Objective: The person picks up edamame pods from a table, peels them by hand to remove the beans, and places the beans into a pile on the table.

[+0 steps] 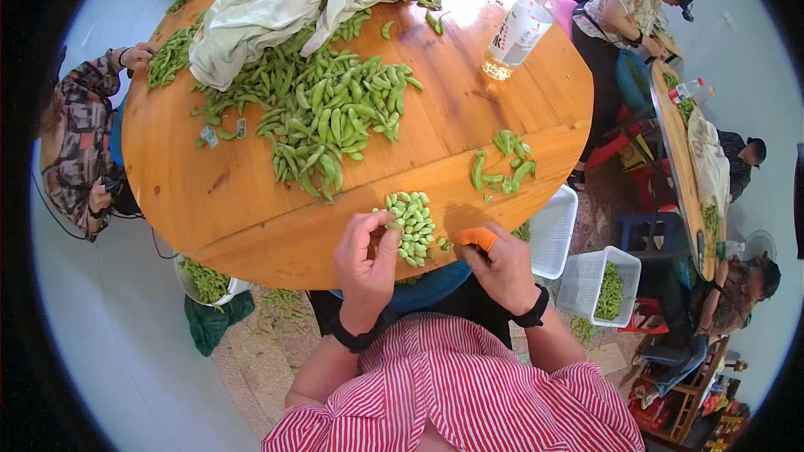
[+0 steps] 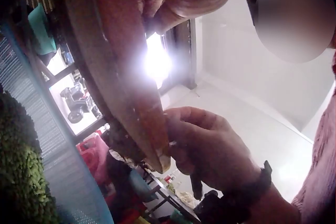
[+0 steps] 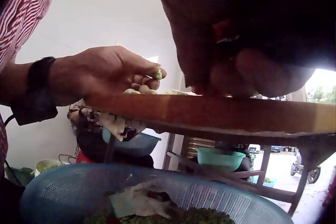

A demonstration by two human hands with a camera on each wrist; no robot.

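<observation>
My left hand (image 1: 367,266) is at the table's near edge and pinches a small green bean (image 3: 158,73) between thumb and finger. Just beside it lies a heap of shelled green beans (image 1: 412,230). My right hand (image 1: 507,272), with an orange cover (image 1: 476,238) on one finger, is at the edge on the heap's other side. Its thumb and finger tips come close to a loose bean (image 1: 445,243); I cannot tell whether they hold anything. A big pile of green soybean pods (image 1: 335,109) lies farther in, and several pods (image 1: 512,180) lie apart on the right.
On the round wooden table (image 1: 226,218) are a pale cloth sack (image 1: 260,21) and a plastic bottle (image 1: 521,33). Beneath the edge is a blue basket (image 3: 58,179). White baskets (image 1: 574,289) stand at right. People sit at a second table (image 1: 670,151) and at left.
</observation>
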